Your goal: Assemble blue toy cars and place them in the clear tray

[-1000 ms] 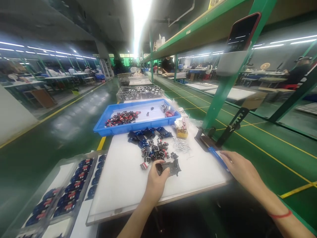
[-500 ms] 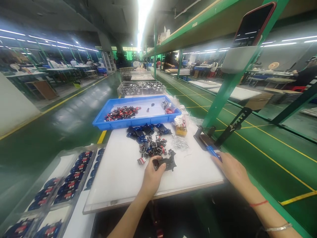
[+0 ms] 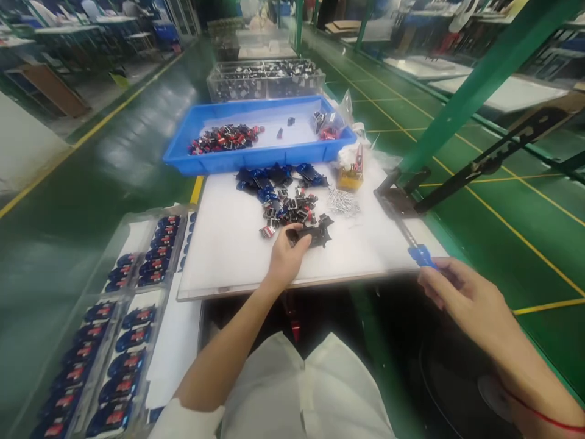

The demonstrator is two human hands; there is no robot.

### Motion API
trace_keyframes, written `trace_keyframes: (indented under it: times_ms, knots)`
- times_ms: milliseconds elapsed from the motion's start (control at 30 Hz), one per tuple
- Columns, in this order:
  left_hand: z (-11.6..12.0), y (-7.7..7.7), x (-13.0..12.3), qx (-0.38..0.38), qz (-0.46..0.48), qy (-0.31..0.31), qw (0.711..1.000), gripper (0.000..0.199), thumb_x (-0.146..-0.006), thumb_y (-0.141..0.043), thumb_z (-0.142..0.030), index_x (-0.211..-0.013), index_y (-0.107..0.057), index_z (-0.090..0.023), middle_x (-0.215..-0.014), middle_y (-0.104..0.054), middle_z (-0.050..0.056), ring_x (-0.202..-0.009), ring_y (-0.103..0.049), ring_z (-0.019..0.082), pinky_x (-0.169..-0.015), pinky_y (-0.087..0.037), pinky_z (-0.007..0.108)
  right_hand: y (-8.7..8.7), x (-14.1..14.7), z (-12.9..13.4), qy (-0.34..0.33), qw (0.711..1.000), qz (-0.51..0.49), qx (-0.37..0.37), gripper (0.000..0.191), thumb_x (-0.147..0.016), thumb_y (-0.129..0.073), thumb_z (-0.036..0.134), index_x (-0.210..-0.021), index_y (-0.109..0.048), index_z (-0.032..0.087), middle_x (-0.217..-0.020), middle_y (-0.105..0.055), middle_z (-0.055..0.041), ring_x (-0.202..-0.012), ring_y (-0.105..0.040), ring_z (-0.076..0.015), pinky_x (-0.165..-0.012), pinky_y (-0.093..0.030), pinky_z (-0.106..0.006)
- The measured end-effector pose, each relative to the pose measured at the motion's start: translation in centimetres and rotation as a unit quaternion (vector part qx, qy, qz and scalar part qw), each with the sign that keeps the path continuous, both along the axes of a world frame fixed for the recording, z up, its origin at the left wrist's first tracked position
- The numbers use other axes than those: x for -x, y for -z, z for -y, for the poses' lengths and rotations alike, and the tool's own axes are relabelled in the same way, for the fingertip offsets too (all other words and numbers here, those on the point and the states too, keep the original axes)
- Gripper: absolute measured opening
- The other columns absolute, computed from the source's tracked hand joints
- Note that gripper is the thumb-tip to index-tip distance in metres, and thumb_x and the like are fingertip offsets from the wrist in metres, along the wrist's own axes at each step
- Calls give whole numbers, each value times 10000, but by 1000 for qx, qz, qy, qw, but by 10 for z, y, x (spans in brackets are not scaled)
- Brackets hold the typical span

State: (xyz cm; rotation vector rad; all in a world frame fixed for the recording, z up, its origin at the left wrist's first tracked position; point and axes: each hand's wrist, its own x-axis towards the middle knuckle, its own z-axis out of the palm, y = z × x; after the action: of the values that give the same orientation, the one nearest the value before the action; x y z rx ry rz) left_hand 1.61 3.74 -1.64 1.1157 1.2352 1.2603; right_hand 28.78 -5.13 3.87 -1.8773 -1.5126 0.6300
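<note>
My left hand (image 3: 287,256) is closed round one end of a flat black plastic part (image 3: 317,235) with notched edges, low over the white tabletop (image 3: 228,268). At the table's right edge, my right hand (image 3: 461,292) pinches a blue-handled metal rod (image 3: 421,255). Its thin shaft points up-left toward a black lever fixture (image 3: 400,201); I cannot tell whether they touch. Beyond my left hand lies a heap of small black, silver and red parts (image 3: 292,207). Blue-and-black body parts (image 3: 265,180) lie behind the heap, with thin silver pins (image 3: 343,201) to their right.
A blue tray (image 3: 214,164) with red and black pieces stands at the back, a clear bin (image 3: 265,88) behind it. A yellow box (image 3: 351,178) sits by the pins. Clear trays of blue-and-red assemblies (image 3: 123,341) stand lower left. A green post (image 3: 479,91) rises at right.
My right hand has drawn the blue-handled rod back from the fixture toward me, baring its metal shaft. My left hand keeps hold of the black part. The view has tilted down.
</note>
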Motion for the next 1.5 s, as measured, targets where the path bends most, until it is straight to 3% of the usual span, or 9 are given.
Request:
trace_keyframes:
  times_ms: [200,333,467,733,1067,1500]
  knots:
    - [0,8,-1,-1,56,15,998,334,-827,-682,-309,-1117,-594,-167,-1095,-675,82,-1035,-651,210,-976,-523,402,6,36,8,-69,994,89,-17,518,-898,-465,665,-944,-750,236,-682,-716,-36,-557,-634,-229,-527,-491,-324]
    - [1,5,-1,-15,23,3,1000,300,-822,-682,-277,-1092,-605,-172,-1046,-684,69,-1006,-651,205,-944,-534,378,17,42,11,-104,989,104,-31,469,-948,-467,608,-1042,-767,260,-850,-761,-49,-628,-665,-243,-643,-536,-342]
    - [2,0,-1,-19,3,0,1000,267,-829,-664,-246,-1078,-605,-172,-1012,-686,62,-966,-651,196,-916,-539,364,22,42,14,-120,984,126,-34,485,-968,-454,612,-1079,-759,252,-887,-762,-55,-675,-687,-256,-663,-536,-340]
    - [3,-1,-1,-11,15,2,1000,263,-837,-657,-236,-1084,-597,-172,-1072,-668,68,-1023,-639,198,-958,-517,358,26,42,15,-120,981,147,-25,481,-976,-443,610,-1073,-753,254,-898,-760,-55,-712,-698,-266,-621,-519,-336]
    - [2,3,0,-36,0,1,999,266,-844,-660,-259,-1093,-610,-179,-1069,-685,68,-1013,-647,200,-943,-523,351,28,42,15,-121,981,143,-38,477,-983,-448,599,-1092,-754,251,-898,-762,-54,-743,-711,-278,-679,-553,-348]
    - [2,2,-1,-22,-5,0,1000,276,-841,-657,-248,-1100,-607,-166,-1064,-694,78,-1011,-654,209,-951,-510,367,19,49,14,-148,969,191,-48,531,-1015,-393,568,-1126,-750,192,-1014,-761,-96,-863,-735,-306,-755,-592,-383]
